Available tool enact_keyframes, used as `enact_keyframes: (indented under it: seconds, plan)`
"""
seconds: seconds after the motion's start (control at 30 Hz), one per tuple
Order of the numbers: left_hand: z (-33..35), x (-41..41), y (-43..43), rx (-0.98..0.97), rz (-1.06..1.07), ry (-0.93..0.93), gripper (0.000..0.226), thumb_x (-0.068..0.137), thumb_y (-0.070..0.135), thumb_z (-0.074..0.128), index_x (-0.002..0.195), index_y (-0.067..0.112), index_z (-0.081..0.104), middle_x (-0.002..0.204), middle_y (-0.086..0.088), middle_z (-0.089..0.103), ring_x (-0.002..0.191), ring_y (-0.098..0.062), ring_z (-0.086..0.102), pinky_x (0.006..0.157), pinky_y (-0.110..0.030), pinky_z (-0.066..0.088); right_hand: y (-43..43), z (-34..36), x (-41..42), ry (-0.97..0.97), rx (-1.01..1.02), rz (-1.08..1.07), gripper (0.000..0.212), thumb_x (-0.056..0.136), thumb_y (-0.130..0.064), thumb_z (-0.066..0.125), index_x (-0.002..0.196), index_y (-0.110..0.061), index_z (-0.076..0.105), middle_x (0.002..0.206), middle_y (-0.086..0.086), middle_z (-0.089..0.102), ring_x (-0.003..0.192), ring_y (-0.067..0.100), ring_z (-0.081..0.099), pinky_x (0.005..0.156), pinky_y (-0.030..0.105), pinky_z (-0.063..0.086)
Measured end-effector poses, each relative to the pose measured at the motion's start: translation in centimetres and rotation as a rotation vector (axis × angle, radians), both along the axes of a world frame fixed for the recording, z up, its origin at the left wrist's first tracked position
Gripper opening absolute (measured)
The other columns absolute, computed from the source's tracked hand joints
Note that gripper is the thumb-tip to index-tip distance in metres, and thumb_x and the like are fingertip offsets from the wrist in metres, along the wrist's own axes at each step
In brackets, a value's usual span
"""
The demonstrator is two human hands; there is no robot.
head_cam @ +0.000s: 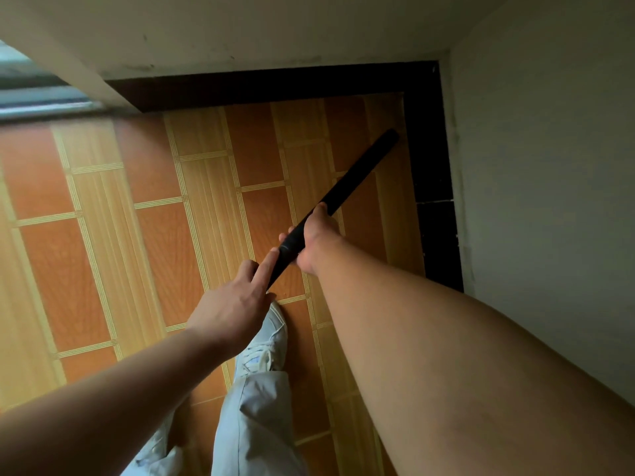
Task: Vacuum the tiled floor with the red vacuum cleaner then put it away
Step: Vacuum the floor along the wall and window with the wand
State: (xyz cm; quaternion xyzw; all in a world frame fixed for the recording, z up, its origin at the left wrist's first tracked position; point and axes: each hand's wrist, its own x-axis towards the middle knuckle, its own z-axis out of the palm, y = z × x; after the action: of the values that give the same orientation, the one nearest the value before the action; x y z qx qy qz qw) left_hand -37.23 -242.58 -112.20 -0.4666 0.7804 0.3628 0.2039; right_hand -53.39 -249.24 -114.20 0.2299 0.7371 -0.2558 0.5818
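A black vacuum tube slants from the centre of the view up and to the right, its far end close to the black skirting in the room's corner. My right hand is wrapped around the tube's lower part. My left hand holds the tube's near end, index finger stretched along it. The orange and tan tiled floor fills the view below. The red body of the vacuum cleaner is out of sight.
White walls meet in a corner at the upper right, edged by black skirting. A metal door track runs along the left edge. My foot in a white shoe and light trouser leg stand on the tiles below the hands.
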Motion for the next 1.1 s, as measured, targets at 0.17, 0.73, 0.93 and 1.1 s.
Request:
enact_keyframes:
  seconds: [0.17, 0.73, 0.93, 1.1]
  plan:
    - [-0.6, 0.1, -2.3, -0.058, 0.057, 0.016, 0.074, 0.105, 0.043, 0.040, 0.158, 0.031, -0.010, 0.120, 0.000, 0.042, 0.059, -0.014, 0.054, 0.051, -0.038, 0.056, -3.1, 0.0, 0.3, -0.003, -0.046, 0.048, 0.048, 0.103, -0.059, 0.036, 0.105, -0.013, 0.050, 0.096, 0.012, 0.062, 0.087, 0.026, 0.067, 0.098, 0.044, 0.056]
    - [-0.1, 3.4, -0.2, -0.009, 0.185, 0.007, 0.077, 0.104, 0.040, 0.043, 0.157, 0.035, -0.013, 0.115, 0.001, 0.042, 0.059, -0.021, 0.057, 0.049, -0.038, 0.049, -2.2, -0.2, 4.4, -0.009, -0.049, 0.093, 0.052, 0.103, -0.062, 0.034, 0.088, -0.015, 0.050, 0.083, 0.009, 0.060, 0.073, 0.023, 0.064, 0.093, 0.044, 0.058]
    - [1.3, 3.5, 1.5, 0.083, 0.167, 0.064, 0.078, 0.105, 0.041, 0.041, 0.156, 0.037, -0.018, 0.112, 0.003, 0.040, 0.064, -0.018, 0.058, 0.059, -0.041, 0.055, 0.5, -0.2, 4.8, 0.044, -0.003, 0.035, 0.053, 0.102, -0.062, 0.036, 0.095, -0.013, 0.055, 0.076, 0.007, 0.057, 0.067, 0.022, 0.060, 0.092, 0.042, 0.058]
    - [1.9, 4.6, 2.5, 0.085, 0.253, 0.109, 0.079, 0.105, 0.042, 0.041, 0.156, 0.039, -0.019, 0.115, 0.002, 0.042, 0.066, -0.020, 0.059, 0.056, -0.038, 0.049, 0.7, -0.2, 6.5, 0.083, 0.015, 0.111, 0.059, 0.099, -0.067, 0.036, 0.101, -0.013, 0.058, 0.069, 0.006, 0.057, 0.061, 0.022, 0.059, 0.077, 0.038, 0.058]
